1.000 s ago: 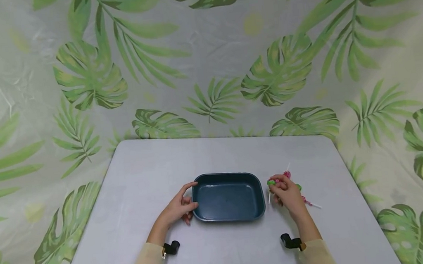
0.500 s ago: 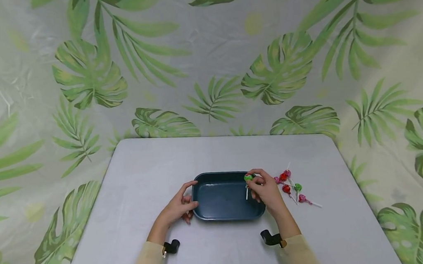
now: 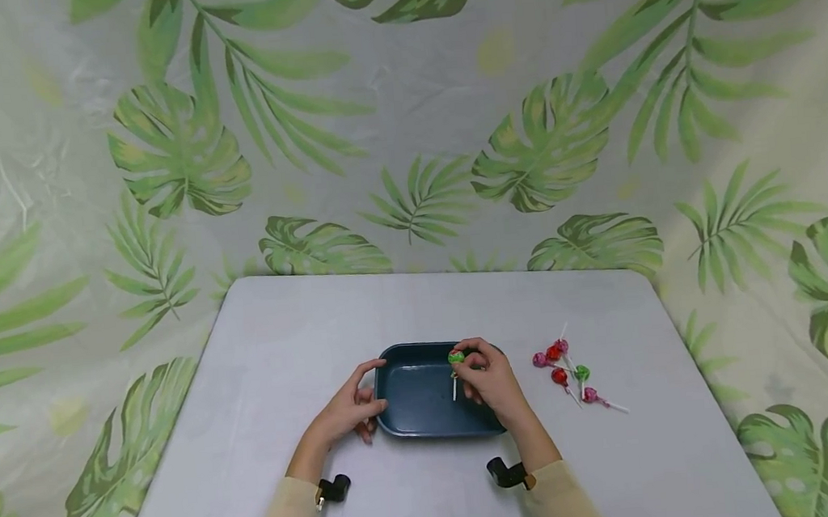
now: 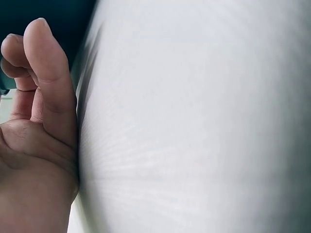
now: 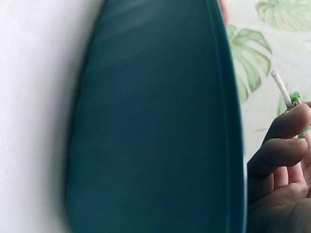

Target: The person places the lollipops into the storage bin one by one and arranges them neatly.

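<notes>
A dark blue-green rectangular tray [image 3: 425, 404] with raised sides lies on the white table. My left hand [image 3: 346, 410] holds its left end, thumb and index finger spread along the rim while the other fingers bend beside the outer wall. Over the tray's right half, my right hand [image 3: 487, 378] pinches a green-wrapped lollipop [image 3: 456, 357] by its head, the white stick pointing down. In the right wrist view the stick [image 5: 281, 89] shows beyond the fingers, past the tray wall. The left wrist view catches the thumb [image 4: 46, 53] against the tray.
Several lollipops lie loosely grouped right of the tray, among them a green one [image 3: 582, 373], a red one [image 3: 559, 377] and a pink one [image 3: 591, 395]. The white table [image 3: 302, 316] ends at a leaf-patterned curtain [image 3: 404, 129] behind.
My right hand has carried the green lollipop leftward from the group on the table to above the tray. The left hand has stayed at the tray's left end.
</notes>
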Demonstrator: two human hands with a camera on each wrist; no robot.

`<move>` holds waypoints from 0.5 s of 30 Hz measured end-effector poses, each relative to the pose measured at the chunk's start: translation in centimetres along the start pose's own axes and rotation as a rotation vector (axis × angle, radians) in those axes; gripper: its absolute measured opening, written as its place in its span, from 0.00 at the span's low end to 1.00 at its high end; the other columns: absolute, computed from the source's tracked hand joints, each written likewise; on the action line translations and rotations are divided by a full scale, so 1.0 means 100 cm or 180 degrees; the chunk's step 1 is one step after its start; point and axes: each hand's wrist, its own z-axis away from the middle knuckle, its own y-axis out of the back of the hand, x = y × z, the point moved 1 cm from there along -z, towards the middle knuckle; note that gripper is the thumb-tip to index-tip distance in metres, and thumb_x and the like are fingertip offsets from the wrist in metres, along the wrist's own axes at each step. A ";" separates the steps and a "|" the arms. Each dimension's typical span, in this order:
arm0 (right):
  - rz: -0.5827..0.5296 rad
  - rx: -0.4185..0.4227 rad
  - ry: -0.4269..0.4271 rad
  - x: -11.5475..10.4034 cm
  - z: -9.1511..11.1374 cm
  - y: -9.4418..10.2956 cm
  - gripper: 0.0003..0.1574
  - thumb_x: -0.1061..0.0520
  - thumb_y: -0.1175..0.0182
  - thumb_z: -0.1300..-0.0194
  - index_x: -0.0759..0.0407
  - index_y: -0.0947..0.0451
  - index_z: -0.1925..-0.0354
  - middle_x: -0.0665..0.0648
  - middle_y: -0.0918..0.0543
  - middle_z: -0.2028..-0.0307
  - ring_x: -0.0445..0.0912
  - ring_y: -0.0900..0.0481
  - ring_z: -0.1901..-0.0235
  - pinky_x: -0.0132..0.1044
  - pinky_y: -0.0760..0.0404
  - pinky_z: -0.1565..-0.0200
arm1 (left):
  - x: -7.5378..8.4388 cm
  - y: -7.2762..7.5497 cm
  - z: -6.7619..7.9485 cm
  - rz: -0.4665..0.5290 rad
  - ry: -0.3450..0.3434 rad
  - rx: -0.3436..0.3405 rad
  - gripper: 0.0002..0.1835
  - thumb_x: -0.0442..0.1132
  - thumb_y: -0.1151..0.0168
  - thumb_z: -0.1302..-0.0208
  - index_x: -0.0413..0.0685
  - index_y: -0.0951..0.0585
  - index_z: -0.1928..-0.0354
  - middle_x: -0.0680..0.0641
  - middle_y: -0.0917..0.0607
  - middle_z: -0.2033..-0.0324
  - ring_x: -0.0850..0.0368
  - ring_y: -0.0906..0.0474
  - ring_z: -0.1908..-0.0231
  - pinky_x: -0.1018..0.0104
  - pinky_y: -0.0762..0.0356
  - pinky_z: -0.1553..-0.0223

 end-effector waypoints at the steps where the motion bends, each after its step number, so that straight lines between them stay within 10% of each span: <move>1: 0.0025 -0.0002 -0.0012 0.001 0.000 -0.003 0.19 0.61 0.32 0.29 0.56 0.23 0.42 0.55 0.20 0.75 0.43 0.27 0.86 0.30 0.32 0.84 | -0.001 0.000 0.000 0.0012 0.0008 -0.0001 0.42 0.37 0.32 0.27 0.72 0.41 0.20 0.49 0.21 0.74 0.55 0.21 0.80 0.62 0.16 0.82; 15: 0.0316 -0.0178 -0.0058 0.010 -0.009 -0.040 0.18 0.58 0.30 0.30 0.50 0.20 0.44 0.50 0.17 0.74 0.43 0.25 0.86 0.31 0.32 0.83 | -0.002 0.001 0.000 -0.0014 -0.0007 -0.0030 0.42 0.38 0.32 0.28 0.73 0.41 0.20 0.49 0.20 0.74 0.55 0.20 0.80 0.59 0.15 0.81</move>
